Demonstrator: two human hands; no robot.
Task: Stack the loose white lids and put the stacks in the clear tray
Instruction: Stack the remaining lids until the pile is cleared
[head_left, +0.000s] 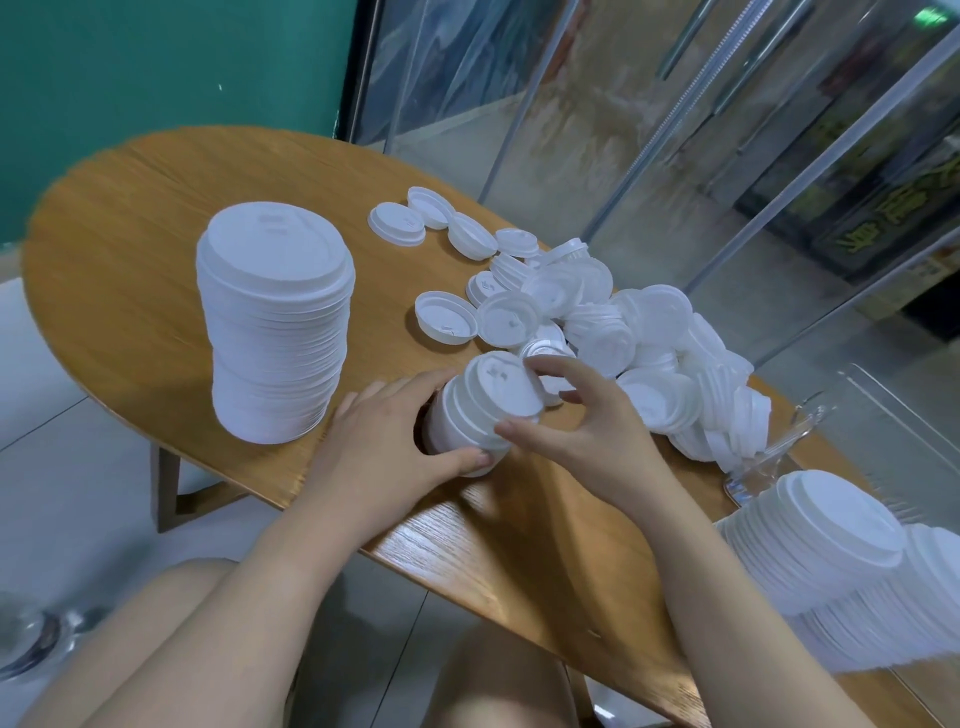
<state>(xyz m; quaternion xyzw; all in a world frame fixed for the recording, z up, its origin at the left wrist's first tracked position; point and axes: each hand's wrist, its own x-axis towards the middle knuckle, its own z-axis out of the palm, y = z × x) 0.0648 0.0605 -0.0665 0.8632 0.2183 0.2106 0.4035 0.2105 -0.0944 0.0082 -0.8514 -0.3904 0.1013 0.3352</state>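
While left hand (387, 441) grips short lid stack (475, 415), right hand (582, 431) pinches (seemingly) round ridged top lid (501, 382).

The counter (156, 218) is warm honey-brown wood with fine straight grain running across it. Every lid is plain white: the tall stack (275, 332) near the counter's left edge, the loose pile (649, 358) along its far right edge, and the stacks (841, 551) in the clear, colourless tray (810, 421) at the right corner. Behind the counter the wall (156, 78) is flat teal green.
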